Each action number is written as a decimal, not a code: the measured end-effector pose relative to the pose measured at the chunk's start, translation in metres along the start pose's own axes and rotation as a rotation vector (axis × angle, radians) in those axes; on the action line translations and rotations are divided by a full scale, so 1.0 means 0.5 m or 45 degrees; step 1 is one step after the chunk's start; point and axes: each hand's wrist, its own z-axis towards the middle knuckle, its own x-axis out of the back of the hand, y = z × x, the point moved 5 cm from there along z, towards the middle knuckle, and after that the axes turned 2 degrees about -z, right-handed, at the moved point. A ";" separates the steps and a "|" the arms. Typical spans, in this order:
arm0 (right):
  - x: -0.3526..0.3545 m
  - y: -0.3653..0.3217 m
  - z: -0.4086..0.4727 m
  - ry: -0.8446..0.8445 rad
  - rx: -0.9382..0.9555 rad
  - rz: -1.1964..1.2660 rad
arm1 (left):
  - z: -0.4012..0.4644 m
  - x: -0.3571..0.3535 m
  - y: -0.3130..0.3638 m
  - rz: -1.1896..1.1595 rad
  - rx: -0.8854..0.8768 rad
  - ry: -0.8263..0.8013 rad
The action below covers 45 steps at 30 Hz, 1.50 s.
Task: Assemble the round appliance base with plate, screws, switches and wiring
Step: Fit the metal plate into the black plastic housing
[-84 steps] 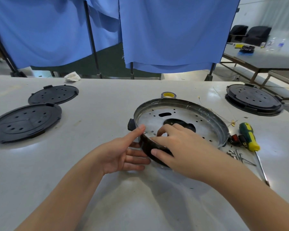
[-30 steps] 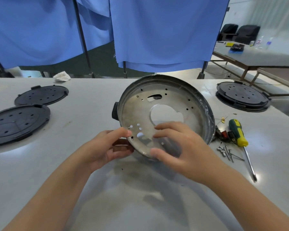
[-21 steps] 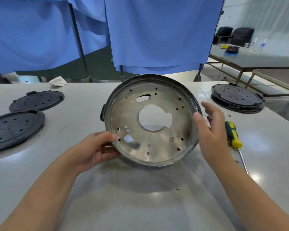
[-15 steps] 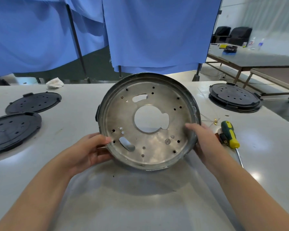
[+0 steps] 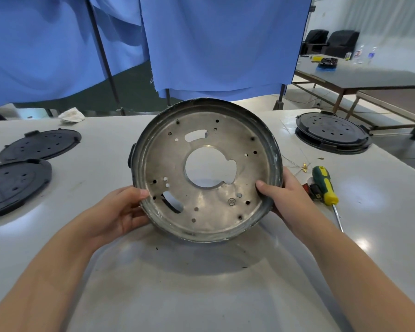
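Note:
The round appliance base [image 5: 201, 207], a metal dish with a dark rim, a large centre hole and several small holes, is held upright above the table with its inner face toward me. My left hand [image 5: 120, 212] grips its lower left rim, thumb on the inside. My right hand [image 5: 280, 195] grips the lower right rim, thumb pressed on the metal face. A green and yellow screwdriver [image 5: 325, 185] lies on the table to the right, beside small red and black parts [image 5: 313, 190] and thin wires with brass terminals [image 5: 304, 166].
Two black round perforated covers [image 5: 40, 144] [image 5: 12, 185] lie at the left of the white table [image 5: 201, 283]. A stack of black covers [image 5: 332, 135] sits at the back right. A crumpled white rag [image 5: 71, 115] lies at the far edge. Blue curtains hang behind.
The base has been lifted off the table and tipped upright to face me. My right hand has shifted from its near rim to its right rim; the grip has settled.

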 end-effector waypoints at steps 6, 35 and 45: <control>0.001 -0.002 0.007 0.004 -0.030 0.004 | -0.004 -0.011 0.001 -0.099 0.053 0.069; 0.008 -0.036 -0.006 -0.010 0.093 0.060 | -0.043 -0.042 0.048 0.006 -0.132 0.106; 0.014 -0.033 -0.007 0.131 0.136 0.015 | -0.039 -0.049 0.036 0.012 -0.076 0.119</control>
